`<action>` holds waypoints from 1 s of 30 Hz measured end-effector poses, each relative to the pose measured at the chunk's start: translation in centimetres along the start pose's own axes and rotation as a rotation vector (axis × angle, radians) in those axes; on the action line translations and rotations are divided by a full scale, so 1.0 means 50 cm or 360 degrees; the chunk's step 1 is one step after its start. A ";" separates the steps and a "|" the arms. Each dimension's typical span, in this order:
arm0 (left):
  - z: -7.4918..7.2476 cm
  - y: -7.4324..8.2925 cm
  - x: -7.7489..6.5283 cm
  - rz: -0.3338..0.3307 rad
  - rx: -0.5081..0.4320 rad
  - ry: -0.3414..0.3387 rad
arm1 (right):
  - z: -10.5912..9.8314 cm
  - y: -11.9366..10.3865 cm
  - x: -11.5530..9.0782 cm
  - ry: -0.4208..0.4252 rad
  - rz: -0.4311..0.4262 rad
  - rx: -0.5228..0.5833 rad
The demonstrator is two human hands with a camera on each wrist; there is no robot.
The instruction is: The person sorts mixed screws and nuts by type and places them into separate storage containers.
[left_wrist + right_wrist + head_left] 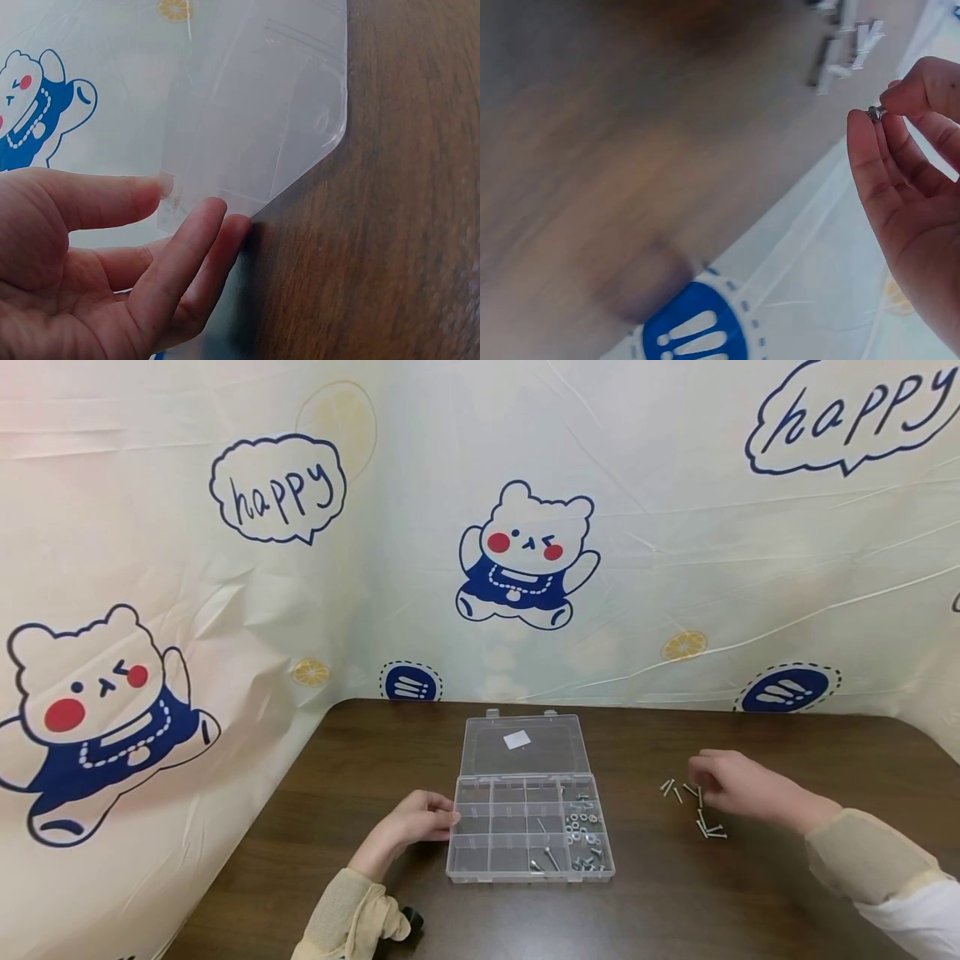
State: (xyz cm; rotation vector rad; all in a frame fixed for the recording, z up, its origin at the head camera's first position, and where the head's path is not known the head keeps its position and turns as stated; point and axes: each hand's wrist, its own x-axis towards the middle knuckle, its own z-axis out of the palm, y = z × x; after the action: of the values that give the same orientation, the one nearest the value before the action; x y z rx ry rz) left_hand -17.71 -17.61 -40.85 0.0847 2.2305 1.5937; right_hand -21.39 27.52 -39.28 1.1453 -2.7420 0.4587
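A clear plastic compartment box (471, 852) stands with its lid (525, 752) folded back. My left hand (420, 817) touches its left side; in the left wrist view, the thumb and loosely bent fingers (184, 262) rest against the clear wall. In the right wrist view, my right hand (915, 165) pinches a small metal screw (875, 114) between thumb and fingers; most of the shank is hidden. In the head view that hand (727, 785) is above loose screws (712, 833) on the table. Nuts (576, 827) and short screws (588, 862) fill the right column.
Two longer screws (551, 858) lie in the front compartment of the third column. More loose screws (667, 787) lie left of my right hand on the brown table (675, 902). A printed cloth (637, 568) hangs behind the table. A dark object (411, 925) shows beside the left sleeve.
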 end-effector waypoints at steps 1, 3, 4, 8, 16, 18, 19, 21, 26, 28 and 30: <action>0.000 -0.001 0.000 0.0003 0.0000 -0.0001 | -0.003 -0.007 0.006 -0.0010 0.0023 0.0022; 0.000 -0.001 0.000 0.0002 0.0002 0.0001 | -0.009 -0.022 0.019 -0.0045 0.0069 0.0075; 0.000 -0.001 0.001 0.0000 0.0005 0.0003 | -0.011 -0.030 0.025 -0.0071 0.0099 0.0102; 0.001 -0.002 0.001 -0.0006 0.0002 0.0010 | -0.026 -0.072 0.052 -0.0122 0.0136 0.0175; 0.003 0.004 0.000 -0.0024 0.0002 0.0032 | -0.039 -0.141 0.111 0.0032 -0.0014 0.0212; 0.003 0.004 0.000 -0.0027 -0.0002 0.0030 | -0.036 -0.157 0.127 0.0062 -0.0054 0.0241; 0.003 0.005 0.000 -0.0029 -0.0001 0.0029 | -0.035 -0.166 0.134 0.0059 -0.0052 0.0265; 0.003 0.005 0.000 -0.0032 0.0001 0.0024 | -0.031 -0.181 0.148 0.0064 -0.0080 0.0300; 0.003 0.005 -0.001 -0.0029 0.0000 0.0026 | -0.011 -0.213 0.182 0.0057 -0.0206 0.0368; 0.003 0.005 -0.001 -0.0025 -0.0006 0.0028 | 0.000 -0.225 0.195 0.0022 -0.0240 0.0397; 0.003 0.005 -0.002 -0.0024 -0.0011 0.0028 | 0.010 -0.235 0.204 -0.0032 -0.0251 0.0427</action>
State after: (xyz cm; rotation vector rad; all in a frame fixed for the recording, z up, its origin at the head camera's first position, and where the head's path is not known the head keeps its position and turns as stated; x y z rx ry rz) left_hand -17.62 -17.40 -40.63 0.0519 2.2335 1.5998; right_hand -20.17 12.68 -34.66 1.4201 -2.6371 0.8164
